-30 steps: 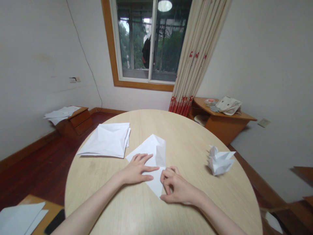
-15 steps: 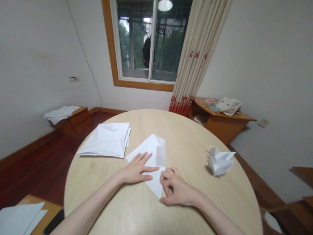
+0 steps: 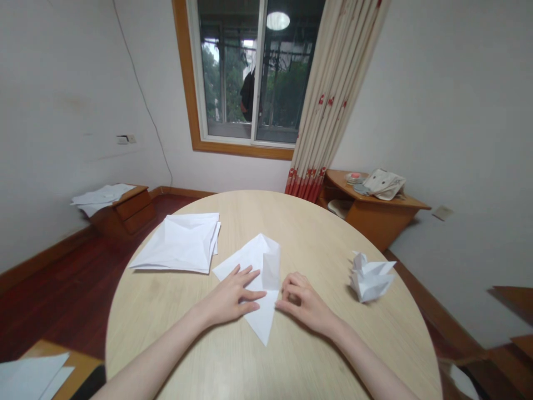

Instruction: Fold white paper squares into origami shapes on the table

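A partly folded white paper sheet [image 3: 258, 261] lies on the round wooden table [image 3: 291, 222] in front of me. My left hand [image 3: 233, 291] rests flat on the sheet with fingers spread, pressing it down. My right hand [image 3: 302, 303] sits at the sheet's right edge with fingers curled together, fingertips touching the paper's edge near a fold. A small flap of the sheet stands up between the two hands.
A stack of creased white sheets [image 3: 179, 247] lies on the table's left. A folded paper figure [image 3: 368, 278] stands at the right. A low cabinet [image 3: 120, 208] with papers is on the left, a corner shelf [image 3: 375, 203] on the right.
My right hand has moved up from the sheet's lower point to its right edge. The view has tilted slightly. My left hand stays flat on the paper.
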A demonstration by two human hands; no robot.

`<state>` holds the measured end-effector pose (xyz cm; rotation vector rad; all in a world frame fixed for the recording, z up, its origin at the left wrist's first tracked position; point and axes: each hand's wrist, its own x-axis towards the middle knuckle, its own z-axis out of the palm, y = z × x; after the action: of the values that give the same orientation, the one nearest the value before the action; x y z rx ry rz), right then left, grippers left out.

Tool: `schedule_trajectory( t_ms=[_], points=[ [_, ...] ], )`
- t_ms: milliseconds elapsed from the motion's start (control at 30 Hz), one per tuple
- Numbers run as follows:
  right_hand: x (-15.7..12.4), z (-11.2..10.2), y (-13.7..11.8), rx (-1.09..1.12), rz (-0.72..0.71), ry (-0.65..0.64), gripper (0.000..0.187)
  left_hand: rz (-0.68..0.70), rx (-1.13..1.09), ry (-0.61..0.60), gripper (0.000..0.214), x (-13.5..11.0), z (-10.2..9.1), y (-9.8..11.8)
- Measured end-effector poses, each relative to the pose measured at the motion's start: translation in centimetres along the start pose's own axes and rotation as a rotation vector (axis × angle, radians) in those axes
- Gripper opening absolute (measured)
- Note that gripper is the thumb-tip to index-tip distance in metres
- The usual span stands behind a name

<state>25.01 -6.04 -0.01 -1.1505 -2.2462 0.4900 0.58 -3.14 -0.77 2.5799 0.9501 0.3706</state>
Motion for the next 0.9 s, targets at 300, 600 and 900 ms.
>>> schedule_trajectory(
  t_ms=[300,600,900],
  points=[
    [-0.4,0.0,0.7,-0.34,-0.177,0.204,0.03,0.039,-0.137,0.091,0.024,-0.2,0.3,1.0],
    [-0.3,-0.6,0.9,-0.502,-0.217,0.242,0.035,0.044,-0.302,0.186,0.029,-0.3,0.2,2.7],
    [-0.3,-1.3,1.5,-0.44,-0.248,0.223,0.012,0.031,-0.352,0.083,0.051,-0.6,-0.1,3.2]
  ],
)
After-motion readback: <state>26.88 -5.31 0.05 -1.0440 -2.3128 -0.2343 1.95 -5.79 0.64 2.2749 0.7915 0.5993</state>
